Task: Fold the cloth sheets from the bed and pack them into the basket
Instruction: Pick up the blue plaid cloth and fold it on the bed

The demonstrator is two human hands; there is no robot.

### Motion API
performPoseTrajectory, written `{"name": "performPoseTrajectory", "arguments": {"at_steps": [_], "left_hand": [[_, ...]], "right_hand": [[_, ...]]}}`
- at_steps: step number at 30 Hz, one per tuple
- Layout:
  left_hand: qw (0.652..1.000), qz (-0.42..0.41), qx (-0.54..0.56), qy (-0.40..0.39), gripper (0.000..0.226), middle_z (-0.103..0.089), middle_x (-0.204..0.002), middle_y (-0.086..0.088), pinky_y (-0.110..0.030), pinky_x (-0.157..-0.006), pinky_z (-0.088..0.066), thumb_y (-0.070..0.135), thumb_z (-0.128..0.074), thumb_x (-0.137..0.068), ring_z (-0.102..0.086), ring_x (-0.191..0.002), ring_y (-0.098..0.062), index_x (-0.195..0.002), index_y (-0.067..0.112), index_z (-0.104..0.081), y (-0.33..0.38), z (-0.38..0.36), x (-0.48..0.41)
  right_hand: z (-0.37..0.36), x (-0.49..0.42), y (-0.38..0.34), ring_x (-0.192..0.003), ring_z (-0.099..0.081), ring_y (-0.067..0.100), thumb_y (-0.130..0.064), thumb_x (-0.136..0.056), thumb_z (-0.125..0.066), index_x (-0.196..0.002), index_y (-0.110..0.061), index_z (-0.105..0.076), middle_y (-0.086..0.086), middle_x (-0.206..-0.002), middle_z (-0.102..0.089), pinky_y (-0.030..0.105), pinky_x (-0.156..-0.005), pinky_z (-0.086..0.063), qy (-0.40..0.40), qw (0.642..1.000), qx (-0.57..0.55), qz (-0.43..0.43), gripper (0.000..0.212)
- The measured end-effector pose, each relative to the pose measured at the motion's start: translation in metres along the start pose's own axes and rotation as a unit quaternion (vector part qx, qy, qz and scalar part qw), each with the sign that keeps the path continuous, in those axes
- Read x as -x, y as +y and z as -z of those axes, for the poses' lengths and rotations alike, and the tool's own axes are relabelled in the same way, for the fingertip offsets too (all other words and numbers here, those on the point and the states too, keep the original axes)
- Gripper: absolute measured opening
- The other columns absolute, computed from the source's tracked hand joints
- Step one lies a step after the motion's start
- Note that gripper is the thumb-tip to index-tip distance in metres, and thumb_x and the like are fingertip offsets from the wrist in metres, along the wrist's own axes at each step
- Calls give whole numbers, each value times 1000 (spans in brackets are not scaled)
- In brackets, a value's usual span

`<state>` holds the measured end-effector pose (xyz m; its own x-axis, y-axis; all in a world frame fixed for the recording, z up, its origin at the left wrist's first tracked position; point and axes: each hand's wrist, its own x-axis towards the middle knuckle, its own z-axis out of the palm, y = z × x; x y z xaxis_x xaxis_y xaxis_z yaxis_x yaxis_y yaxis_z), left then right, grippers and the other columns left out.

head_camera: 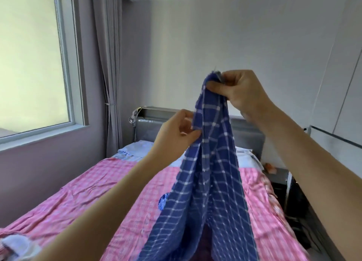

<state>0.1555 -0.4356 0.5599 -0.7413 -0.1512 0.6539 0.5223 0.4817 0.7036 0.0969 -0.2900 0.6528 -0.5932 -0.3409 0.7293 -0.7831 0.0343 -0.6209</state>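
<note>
Cloth: we hold the blue checked cloth (211,162) aloft over the bed (88,192), its long axis hanging down.
Right hand (241,92): pinches the top corner, highest.
Left hand (176,135): pinches the edge just below, nearer the bed.

The cloth (207,172) hangs above the bed (82,198); window (33,60) left of the bed, headboard (148,127) behind it, nightstand (278,174) right.

Window (33,60) at left, grey curtain (109,64) (tied back), padded grey headboard (148,129)
</note>
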Motion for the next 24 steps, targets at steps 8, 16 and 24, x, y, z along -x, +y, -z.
{"name": "performPoseTrajectory", "arguments": {"at_steps": [8, 16, 24], "left_hand": [[967, -146, -148, 146, 11, -64, -83, -1, -23, -59, -45, 0, -58, -83, -50, -67, -10, -89, 8, -65, -58, -22, 34], [994, 37, -35, 97, 31, -52, -62, -1, -15, -55, -35, 20, -70, -83, -46, -60, -7, -58, 10, -54, -71, -54, 61], [984, 35, -138, 108, 49, -35, -52, 16, -9, -53, -34, 16, -72, -82, -33, -47, -1, -52, 24, -35, -94, -78, 103]], "right_hand": [[-13, -7, 16, -66, -51, 21, -14, -80, -74, -78, 15, -64, 15, -70, -58, 34, -65, -44, 68, 997, 4, -33, 31], [-12, 7, 24, -62, -53, 17, -12, -80, -74, -75, 11, -65, 10, -65, -60, 28, -59, -47, 82, 996, -10, -45, 25], [17, 13, 39, -70, -56, 23, -13, -80, -74, -68, -8, -66, 12, -72, -62, 42, -70, -53, 127, 989, 11, -70, 15]]}}
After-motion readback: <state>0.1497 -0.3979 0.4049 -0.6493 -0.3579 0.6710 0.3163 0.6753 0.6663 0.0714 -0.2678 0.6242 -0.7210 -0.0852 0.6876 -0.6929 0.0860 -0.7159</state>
